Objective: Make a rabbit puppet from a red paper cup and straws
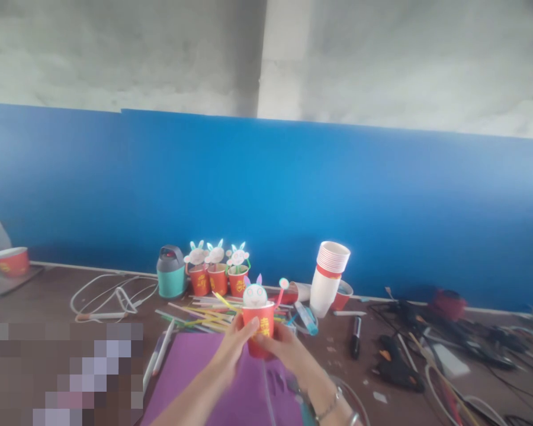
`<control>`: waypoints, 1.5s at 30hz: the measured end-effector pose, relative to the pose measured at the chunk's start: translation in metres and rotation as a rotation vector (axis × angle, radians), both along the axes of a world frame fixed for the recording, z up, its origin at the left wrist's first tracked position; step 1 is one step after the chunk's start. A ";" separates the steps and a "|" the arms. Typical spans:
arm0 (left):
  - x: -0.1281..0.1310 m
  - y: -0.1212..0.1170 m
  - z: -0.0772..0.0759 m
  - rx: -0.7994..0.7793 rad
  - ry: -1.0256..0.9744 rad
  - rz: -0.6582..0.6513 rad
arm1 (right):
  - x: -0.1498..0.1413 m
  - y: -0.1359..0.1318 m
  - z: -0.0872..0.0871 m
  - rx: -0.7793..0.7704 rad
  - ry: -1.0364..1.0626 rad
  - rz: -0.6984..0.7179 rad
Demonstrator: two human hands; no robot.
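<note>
Both my hands hold a red paper cup with yellow print, raised a little above a purple sheet. A white paper rabbit face with purple ears sticks up out of the cup. My left hand wraps the cup's left side. My right hand grips the right side and bottom; a bracelet sits on that wrist. Behind, three red cups with paper rabbit faces stand in a row.
A teal and grey container stands left of the row. A stack of white and red cups leans at right. Coloured straws, a black marker, a glue gun, white and black cables lie about. A blue wall runs behind.
</note>
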State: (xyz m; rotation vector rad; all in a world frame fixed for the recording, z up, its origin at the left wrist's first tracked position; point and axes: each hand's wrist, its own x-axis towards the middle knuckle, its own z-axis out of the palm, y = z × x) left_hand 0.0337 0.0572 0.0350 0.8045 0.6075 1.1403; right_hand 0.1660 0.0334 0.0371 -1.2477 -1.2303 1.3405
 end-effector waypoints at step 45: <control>-0.035 0.038 0.012 -0.132 0.025 0.331 | 0.016 0.006 0.003 0.162 -0.251 -0.073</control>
